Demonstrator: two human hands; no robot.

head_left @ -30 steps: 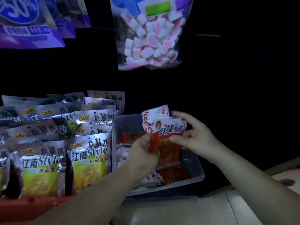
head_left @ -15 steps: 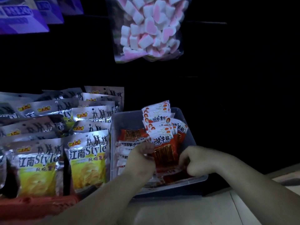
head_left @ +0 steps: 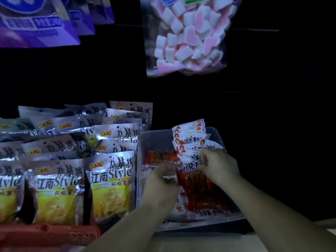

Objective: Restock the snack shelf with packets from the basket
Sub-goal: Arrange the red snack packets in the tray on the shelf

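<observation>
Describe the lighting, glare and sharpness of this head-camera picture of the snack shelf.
Head view: dim overall, background lost in black; the marshmallow bag and silver chip packets catch the light, the foil glaring in patches; the red packets, left hand and right hand look soft, slightly blurred.

Shelf under clear tub, red basket
</observation>
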